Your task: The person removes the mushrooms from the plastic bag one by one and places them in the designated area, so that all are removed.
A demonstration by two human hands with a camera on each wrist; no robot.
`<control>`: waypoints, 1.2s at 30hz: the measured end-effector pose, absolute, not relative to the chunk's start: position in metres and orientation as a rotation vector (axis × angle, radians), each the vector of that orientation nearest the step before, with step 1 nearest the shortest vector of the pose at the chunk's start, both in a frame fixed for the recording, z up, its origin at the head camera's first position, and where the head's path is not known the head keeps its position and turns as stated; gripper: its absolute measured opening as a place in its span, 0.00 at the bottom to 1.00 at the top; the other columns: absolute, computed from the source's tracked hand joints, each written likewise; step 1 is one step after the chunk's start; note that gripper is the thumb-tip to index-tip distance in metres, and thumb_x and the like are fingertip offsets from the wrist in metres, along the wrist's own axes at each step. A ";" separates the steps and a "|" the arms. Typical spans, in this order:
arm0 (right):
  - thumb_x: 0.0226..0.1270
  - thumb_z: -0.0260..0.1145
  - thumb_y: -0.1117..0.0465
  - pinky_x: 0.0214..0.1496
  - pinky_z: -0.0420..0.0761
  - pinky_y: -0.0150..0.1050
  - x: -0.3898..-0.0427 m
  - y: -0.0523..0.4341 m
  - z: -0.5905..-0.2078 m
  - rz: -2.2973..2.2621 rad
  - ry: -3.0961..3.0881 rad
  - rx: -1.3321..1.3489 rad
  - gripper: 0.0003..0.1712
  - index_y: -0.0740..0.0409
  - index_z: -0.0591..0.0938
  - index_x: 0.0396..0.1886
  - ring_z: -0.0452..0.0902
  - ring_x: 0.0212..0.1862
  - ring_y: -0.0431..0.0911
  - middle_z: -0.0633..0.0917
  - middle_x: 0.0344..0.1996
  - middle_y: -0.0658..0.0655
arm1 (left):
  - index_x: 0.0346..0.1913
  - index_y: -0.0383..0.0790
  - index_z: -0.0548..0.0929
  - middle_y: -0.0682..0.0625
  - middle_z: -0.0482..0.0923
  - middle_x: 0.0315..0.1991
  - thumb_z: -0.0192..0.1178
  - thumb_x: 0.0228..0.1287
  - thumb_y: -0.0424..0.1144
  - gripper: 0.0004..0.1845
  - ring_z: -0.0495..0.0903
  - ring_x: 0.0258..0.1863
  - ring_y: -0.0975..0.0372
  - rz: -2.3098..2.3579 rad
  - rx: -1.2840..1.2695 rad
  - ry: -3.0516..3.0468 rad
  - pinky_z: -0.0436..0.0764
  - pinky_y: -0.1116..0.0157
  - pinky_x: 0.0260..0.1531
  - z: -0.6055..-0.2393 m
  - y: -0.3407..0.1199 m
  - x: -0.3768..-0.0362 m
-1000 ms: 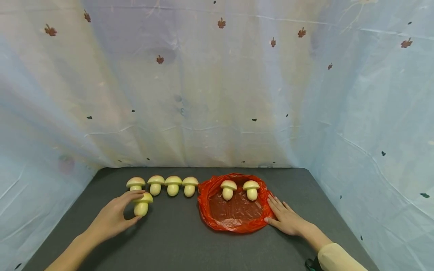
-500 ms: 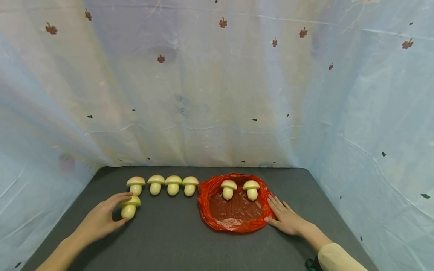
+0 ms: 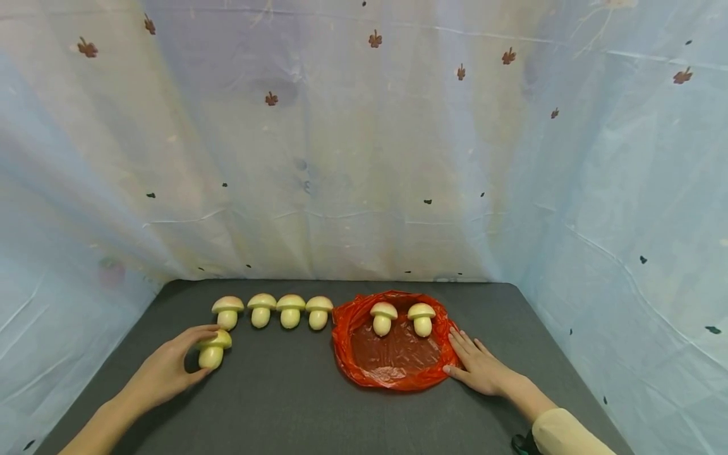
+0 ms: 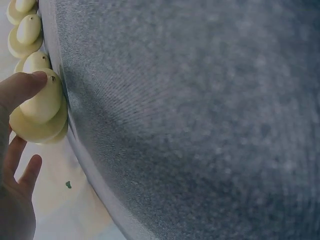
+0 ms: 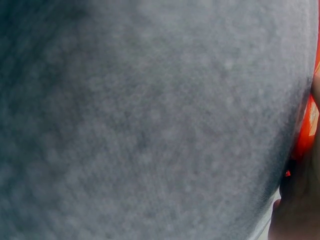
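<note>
My left hand (image 3: 170,366) grips a cream toy mushroom (image 3: 212,351) standing on the dark grey table (image 3: 296,404), just in front of the left end of a row. In the left wrist view the thumb lies on this mushroom's (image 4: 42,107) stem. Several like mushrooms (image 3: 275,309) stand in that row behind it. To the right lies an orange plastic bag (image 3: 392,351) with two mushrooms (image 3: 402,318) on it. My right hand (image 3: 478,366) lies flat, fingers straight, against the bag's right edge; the right wrist view shows only table and a strip of the bag (image 5: 305,130).
A pale blue curtain (image 3: 364,158) with small leaf prints hangs around the table on the back and both sides. The table's front half (image 3: 318,417) is bare grey felt. A cream sleeve (image 3: 563,436) covers my right forearm.
My left hand has carried the mushroom leftward and a little toward me, from beside the row's first mushroom to a spot in front of it. The right hand has stayed still.
</note>
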State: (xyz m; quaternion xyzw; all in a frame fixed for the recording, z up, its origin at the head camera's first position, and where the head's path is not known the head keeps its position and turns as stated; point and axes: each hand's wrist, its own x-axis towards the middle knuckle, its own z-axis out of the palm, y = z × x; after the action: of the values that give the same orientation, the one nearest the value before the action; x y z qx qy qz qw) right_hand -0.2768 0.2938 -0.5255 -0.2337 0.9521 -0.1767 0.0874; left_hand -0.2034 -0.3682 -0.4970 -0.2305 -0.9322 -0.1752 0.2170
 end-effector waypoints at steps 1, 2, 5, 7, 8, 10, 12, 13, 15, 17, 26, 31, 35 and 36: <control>0.75 0.54 0.28 0.79 0.45 0.68 -0.277 0.294 -0.526 -0.529 2.837 -0.702 0.56 0.65 0.55 0.83 0.44 0.83 0.64 0.54 0.82 0.65 | 0.63 0.41 0.81 0.47 0.78 0.65 0.87 0.35 0.31 0.44 0.85 0.52 0.50 -0.487 -0.637 -2.584 0.86 0.51 0.42 -0.497 -0.368 -0.203; 0.75 0.54 0.28 0.79 0.45 0.68 -0.277 0.294 -0.526 -0.530 2.839 -0.702 0.56 0.65 0.55 0.83 0.44 0.83 0.64 0.54 0.82 0.65 | 0.63 0.42 0.81 0.47 0.78 0.66 0.88 0.35 0.32 0.44 0.84 0.53 0.50 -0.487 -0.634 -2.587 0.86 0.51 0.42 -0.497 -0.369 -0.203; 0.76 0.55 0.29 0.79 0.44 0.69 -0.275 0.294 -0.524 -0.543 2.833 -0.699 0.55 0.65 0.54 0.83 0.43 0.83 0.64 0.53 0.82 0.66 | 0.62 0.42 0.81 0.48 0.77 0.66 0.88 0.35 0.32 0.44 0.84 0.53 0.50 -0.485 -0.626 -2.592 0.86 0.51 0.43 -0.497 -0.369 -0.203; 0.76 0.54 0.30 0.79 0.44 0.68 -0.274 0.292 -0.522 -0.532 2.826 -0.688 0.55 0.64 0.53 0.84 0.43 0.83 0.64 0.53 0.82 0.66 | 0.62 0.42 0.81 0.48 0.77 0.66 0.88 0.34 0.32 0.44 0.84 0.54 0.49 -0.489 -0.626 -2.594 0.86 0.51 0.43 -0.497 -0.369 -0.203; 0.77 0.54 0.30 0.79 0.43 0.68 -0.273 0.291 -0.520 -0.527 2.822 -0.681 0.54 0.64 0.53 0.84 0.43 0.83 0.64 0.53 0.83 0.66 | 0.62 0.43 0.81 0.48 0.77 0.66 0.88 0.34 0.32 0.44 0.84 0.54 0.49 -0.487 -0.624 -2.594 0.86 0.51 0.43 -0.497 -0.369 -0.203; 0.77 0.56 0.32 0.78 0.43 0.70 -0.271 0.289 -0.516 -0.533 2.810 -0.676 0.54 0.66 0.54 0.83 0.43 0.82 0.66 0.53 0.82 0.68 | 0.62 0.43 0.81 0.48 0.77 0.65 0.88 0.34 0.32 0.44 0.83 0.54 0.49 -0.484 -0.624 -2.593 0.86 0.50 0.43 -0.498 -0.369 -0.202; 0.77 0.56 0.33 0.79 0.43 0.69 -0.269 0.287 -0.512 -0.512 2.805 -0.667 0.53 0.67 0.54 0.83 0.43 0.82 0.66 0.53 0.82 0.68 | 0.61 0.43 0.81 0.48 0.77 0.65 0.88 0.33 0.32 0.44 0.83 0.54 0.49 -0.478 -0.622 -2.590 0.86 0.50 0.43 -0.498 -0.369 -0.202; 0.78 0.56 0.34 0.78 0.43 0.70 -0.268 0.286 -0.511 -0.511 2.802 -0.671 0.53 0.68 0.54 0.83 0.43 0.82 0.67 0.53 0.82 0.69 | 0.61 0.43 0.81 0.48 0.78 0.65 0.88 0.33 0.32 0.44 0.83 0.54 0.49 -0.473 -0.620 -2.588 0.86 0.50 0.43 -0.498 -0.369 -0.202; 0.78 0.57 0.35 0.78 0.43 0.71 -0.267 0.285 -0.509 -0.520 2.798 -0.680 0.53 0.69 0.54 0.82 0.43 0.81 0.69 0.53 0.82 0.70 | 0.61 0.42 0.81 0.48 0.78 0.65 0.88 0.33 0.32 0.44 0.83 0.54 0.49 -0.467 -0.620 -2.584 0.86 0.50 0.43 -0.498 -0.368 -0.201; 0.78 0.56 0.34 0.77 0.44 0.72 -0.268 0.286 -0.511 -0.512 2.804 -0.691 0.53 0.68 0.54 0.83 0.43 0.81 0.69 0.53 0.82 0.71 | 0.61 0.42 0.81 0.48 0.78 0.65 0.88 0.32 0.32 0.44 0.82 0.55 0.49 -0.463 -0.622 -2.580 0.86 0.50 0.44 -0.498 -0.368 -0.201; 0.76 0.55 0.31 0.77 0.44 0.71 -0.273 0.289 -0.517 -0.521 2.830 -0.701 0.55 0.67 0.54 0.83 0.44 0.82 0.68 0.53 0.82 0.69 | 0.61 0.40 0.82 0.47 0.78 0.64 0.88 0.33 0.30 0.43 0.82 0.55 0.49 -0.458 -0.614 -2.567 0.85 0.50 0.45 -0.497 -0.366 -0.199; 0.78 0.56 0.34 0.78 0.44 0.71 -0.270 0.286 -0.510 -0.495 2.812 -0.685 0.53 0.68 0.54 0.83 0.43 0.82 0.68 0.53 0.82 0.70 | 0.61 0.41 0.82 0.47 0.78 0.65 0.88 0.33 0.31 0.44 0.81 0.56 0.51 -0.453 -0.613 -2.557 0.85 0.56 0.45 -0.499 -0.366 -0.198; 0.78 0.56 0.35 0.78 0.44 0.71 -0.268 0.285 -0.506 -0.485 2.807 -0.683 0.52 0.68 0.54 0.83 0.43 0.82 0.68 0.53 0.82 0.70 | 0.61 0.40 0.83 0.45 0.78 0.65 0.88 0.32 0.31 0.44 0.80 0.57 0.55 -0.467 -0.641 -2.506 0.77 0.78 0.51 -0.502 -0.365 -0.198; 0.78 0.56 0.34 0.78 0.44 0.71 -0.268 0.285 -0.507 -0.485 2.807 -0.679 0.52 0.68 0.54 0.83 0.43 0.82 0.68 0.53 0.82 0.70 | 0.61 0.40 0.83 0.45 0.78 0.64 0.87 0.33 0.30 0.43 0.79 0.57 0.56 -0.475 -0.644 -2.495 0.73 0.82 0.52 -0.502 -0.365 -0.198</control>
State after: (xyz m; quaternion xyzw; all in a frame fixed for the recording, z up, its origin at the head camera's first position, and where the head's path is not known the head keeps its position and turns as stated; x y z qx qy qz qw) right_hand -0.2683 0.2850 -0.5069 -0.2307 0.9531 -0.1648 0.1064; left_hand -0.1975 -0.3646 -0.5018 -0.2376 -0.9201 -0.1750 0.2575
